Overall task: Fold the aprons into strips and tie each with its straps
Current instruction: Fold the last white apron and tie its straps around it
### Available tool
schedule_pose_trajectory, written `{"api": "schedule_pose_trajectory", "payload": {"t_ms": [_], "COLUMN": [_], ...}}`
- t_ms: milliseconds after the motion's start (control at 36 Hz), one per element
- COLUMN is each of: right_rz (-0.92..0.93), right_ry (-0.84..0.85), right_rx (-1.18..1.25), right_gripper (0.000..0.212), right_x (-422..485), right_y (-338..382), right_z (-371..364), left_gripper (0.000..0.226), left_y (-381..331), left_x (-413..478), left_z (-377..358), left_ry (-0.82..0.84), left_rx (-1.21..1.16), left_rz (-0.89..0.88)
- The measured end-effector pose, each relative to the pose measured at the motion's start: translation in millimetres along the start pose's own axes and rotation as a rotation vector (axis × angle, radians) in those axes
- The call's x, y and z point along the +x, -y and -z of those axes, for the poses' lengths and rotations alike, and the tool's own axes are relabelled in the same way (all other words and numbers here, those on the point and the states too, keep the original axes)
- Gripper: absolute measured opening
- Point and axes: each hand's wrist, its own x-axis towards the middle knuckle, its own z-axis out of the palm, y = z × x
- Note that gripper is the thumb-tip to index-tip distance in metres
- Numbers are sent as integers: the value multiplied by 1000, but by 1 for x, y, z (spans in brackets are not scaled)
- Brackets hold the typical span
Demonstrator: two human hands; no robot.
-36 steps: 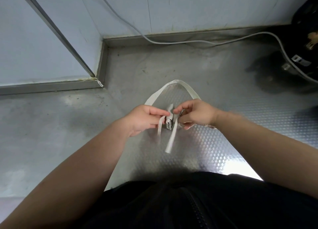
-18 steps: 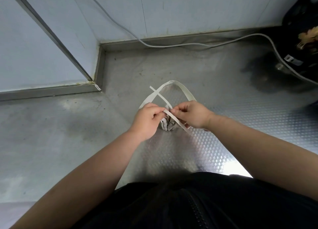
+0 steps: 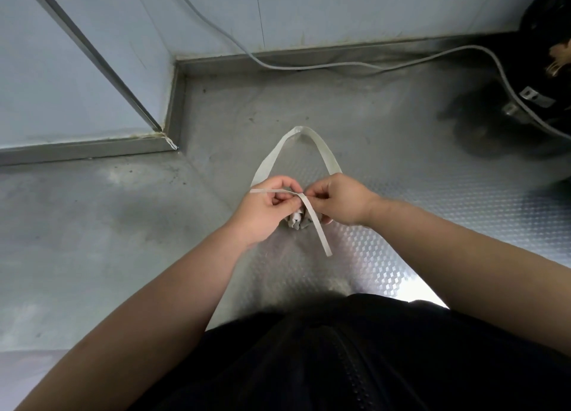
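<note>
While my fingertips [image 3: 298,195] are pinched together in the middle, I've got the two strap ends crossed right betw them. My left hand [image 3: 268,208] is curled nearly closed, thumb and index nipping a thin strap [image 3: 268,190] that runs flat out to the left over my knuckles. My right hand [image 3: 340,199] is closed about the same, fingers tucked in, pinching at the crossing pt; the other strap end [image 3: 315,225] drops from there down and to the right, hanging loose w/ its tip free over the floor. Just under both hands sits the folded apron [image 3: 296,222], bunched into a small grey-white bundle, mostly hidden by my palms so can't tell how tidy the fold is. Behind my hands the wide neck loop [image 3: 304,132] arches away from me. Everything's over a metal floor [image 3: 432,225] w/ a diamond-pattern patch. A grey cable [image 3: 309,66] runs along the wall base further back, and something dark sits in the far right corner.
</note>
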Motion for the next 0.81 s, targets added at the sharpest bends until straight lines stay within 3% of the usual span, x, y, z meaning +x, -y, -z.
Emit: {"api": "schedule_pose_trajectory", "payload": {"t_ms": [250,417,528,611,722,806], "right_rz": [-9,-61,-36,5,191,305], "right_ry": [-23,-167,-297,-304,-311,-304], "right_rx": [176,168,-97,-68,-222,-351], "right_gripper": [27,34,27,22,6,28], "right_x": [-7,-3,0,-3,-11,-13], "right_y": [2,3,3,3,-3,-6], "right_z": [-2,-4,-9,-12,-11,-12], "left_gripper": [26,27,28,28,23,23], "left_y": [3,2,3,3,2,-1], "left_x": [3,2,-2,-3,-1,2], "left_z": [-3,-2,-5,-5,-3,-1], "left_ry": [-123,-96,-138,-193,-184,-150], "left_rx": [33,194,241,230,203,158], "left_rz": [10,-68,-82,-82,-72,-45]}}
